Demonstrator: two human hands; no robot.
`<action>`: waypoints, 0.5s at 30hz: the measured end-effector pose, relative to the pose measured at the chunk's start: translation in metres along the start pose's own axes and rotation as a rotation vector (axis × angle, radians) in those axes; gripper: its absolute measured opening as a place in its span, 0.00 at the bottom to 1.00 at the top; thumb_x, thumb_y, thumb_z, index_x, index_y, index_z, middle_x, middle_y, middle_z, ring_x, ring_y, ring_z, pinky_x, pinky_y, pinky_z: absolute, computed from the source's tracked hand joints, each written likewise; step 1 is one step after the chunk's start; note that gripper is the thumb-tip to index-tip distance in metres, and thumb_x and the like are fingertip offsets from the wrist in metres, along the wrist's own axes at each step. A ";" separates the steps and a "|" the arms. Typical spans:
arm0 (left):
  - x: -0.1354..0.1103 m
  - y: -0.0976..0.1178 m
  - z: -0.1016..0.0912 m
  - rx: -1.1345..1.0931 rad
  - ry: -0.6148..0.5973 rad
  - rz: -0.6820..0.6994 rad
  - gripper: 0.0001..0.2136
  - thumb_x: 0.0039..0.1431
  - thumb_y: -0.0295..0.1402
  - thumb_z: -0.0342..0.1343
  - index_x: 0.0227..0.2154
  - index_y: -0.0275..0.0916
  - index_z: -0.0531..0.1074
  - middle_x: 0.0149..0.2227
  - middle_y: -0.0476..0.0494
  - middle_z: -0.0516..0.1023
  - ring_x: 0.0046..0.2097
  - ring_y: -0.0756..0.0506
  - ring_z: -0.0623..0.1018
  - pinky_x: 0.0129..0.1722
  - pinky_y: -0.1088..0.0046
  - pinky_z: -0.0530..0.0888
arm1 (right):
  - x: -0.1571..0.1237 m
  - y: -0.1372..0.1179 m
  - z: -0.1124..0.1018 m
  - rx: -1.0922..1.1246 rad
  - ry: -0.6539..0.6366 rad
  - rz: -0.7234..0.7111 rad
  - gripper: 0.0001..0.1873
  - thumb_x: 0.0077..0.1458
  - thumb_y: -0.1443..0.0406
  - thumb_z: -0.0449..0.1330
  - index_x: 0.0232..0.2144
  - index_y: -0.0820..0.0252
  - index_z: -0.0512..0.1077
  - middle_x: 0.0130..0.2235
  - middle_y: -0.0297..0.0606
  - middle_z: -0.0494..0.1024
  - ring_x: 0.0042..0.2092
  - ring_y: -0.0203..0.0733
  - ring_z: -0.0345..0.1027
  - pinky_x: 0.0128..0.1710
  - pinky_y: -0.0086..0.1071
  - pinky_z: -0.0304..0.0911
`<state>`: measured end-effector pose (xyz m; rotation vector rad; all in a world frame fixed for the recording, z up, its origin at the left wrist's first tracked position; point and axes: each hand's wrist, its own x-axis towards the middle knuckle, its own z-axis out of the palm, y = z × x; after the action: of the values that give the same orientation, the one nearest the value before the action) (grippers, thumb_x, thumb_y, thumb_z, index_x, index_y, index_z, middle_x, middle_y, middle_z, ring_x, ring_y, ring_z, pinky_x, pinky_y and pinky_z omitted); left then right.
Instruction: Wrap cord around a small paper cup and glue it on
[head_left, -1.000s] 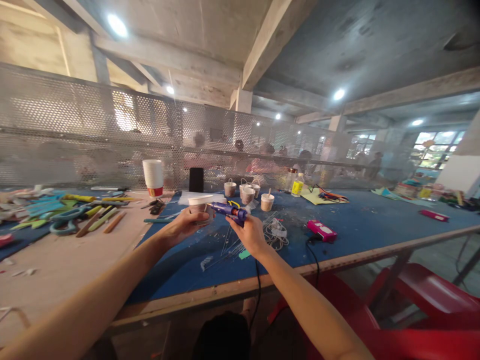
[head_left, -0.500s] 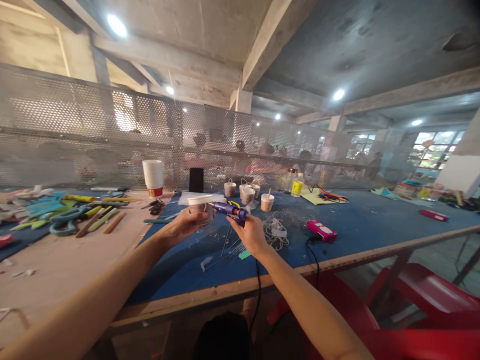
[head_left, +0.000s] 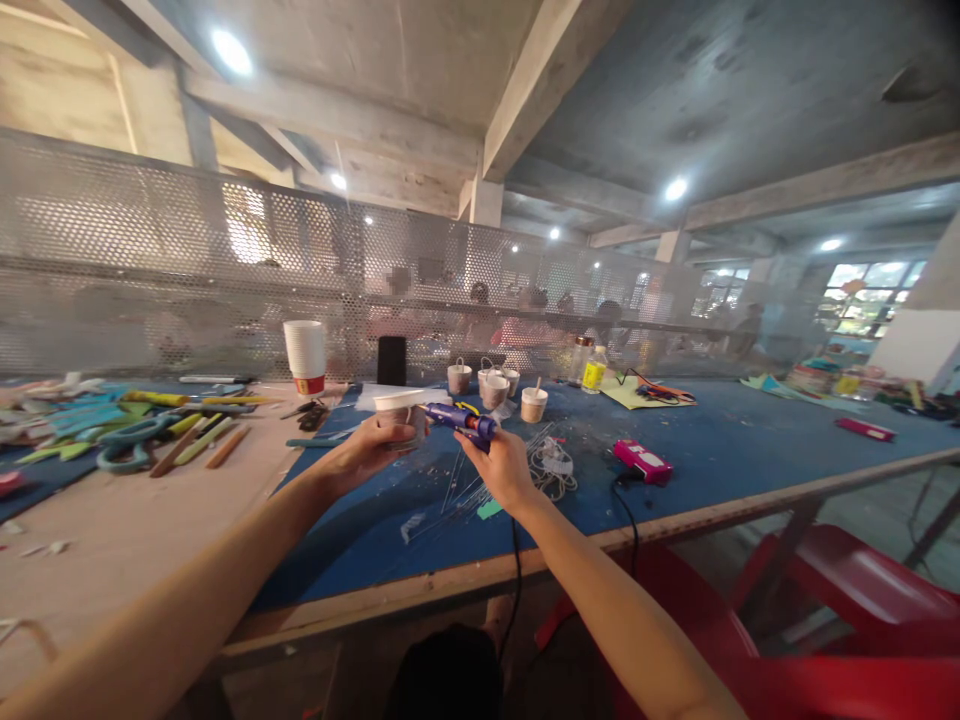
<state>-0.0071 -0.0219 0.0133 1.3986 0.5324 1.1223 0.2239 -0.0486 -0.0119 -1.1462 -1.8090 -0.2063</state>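
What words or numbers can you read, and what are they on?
Nothing is clear enough to read.
Yellow label on the bottle: too blurred.
Red band on the cup stack: marks too small.
White patch on the pink device: any print too blurred.
Purple glue gun: no readable letters.

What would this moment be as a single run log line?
left hand: holds cup | right hand: holds glue gun, pointed at cup, contact unclear | nearby: small cups, magenta device on blue tabletop
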 end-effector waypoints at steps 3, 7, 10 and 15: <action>0.000 0.000 -0.001 0.011 -0.002 -0.009 0.13 0.50 0.34 0.67 0.40 0.39 0.81 0.39 0.41 0.82 0.40 0.41 0.78 0.39 0.69 0.73 | 0.000 0.001 0.000 0.004 0.002 0.003 0.17 0.64 0.53 0.61 0.40 0.60 0.80 0.36 0.45 0.85 0.38 0.50 0.81 0.34 0.30 0.66; -0.001 0.001 0.001 0.020 -0.008 0.005 0.12 0.50 0.35 0.67 0.39 0.41 0.81 0.38 0.42 0.81 0.40 0.42 0.77 0.39 0.69 0.73 | 0.000 0.002 -0.001 0.009 -0.003 0.013 0.16 0.64 0.54 0.61 0.40 0.61 0.80 0.35 0.45 0.85 0.37 0.51 0.81 0.34 0.30 0.66; -0.001 0.003 0.004 0.019 -0.030 0.021 0.11 0.50 0.35 0.67 0.38 0.40 0.81 0.37 0.43 0.80 0.38 0.43 0.76 0.37 0.71 0.72 | 0.000 0.002 -0.001 -0.001 -0.003 0.018 0.16 0.64 0.54 0.61 0.40 0.61 0.80 0.35 0.46 0.85 0.37 0.51 0.81 0.34 0.31 0.66; -0.001 0.004 0.003 0.012 -0.067 0.020 0.11 0.51 0.35 0.66 0.38 0.39 0.81 0.37 0.42 0.79 0.38 0.44 0.75 0.38 0.72 0.71 | 0.000 0.003 0.000 -0.020 0.007 0.019 0.18 0.63 0.53 0.61 0.42 0.62 0.80 0.35 0.46 0.85 0.38 0.52 0.81 0.34 0.31 0.66</action>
<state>-0.0062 -0.0251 0.0171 1.4493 0.4792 1.0856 0.2259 -0.0471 -0.0126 -1.1756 -1.7929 -0.2174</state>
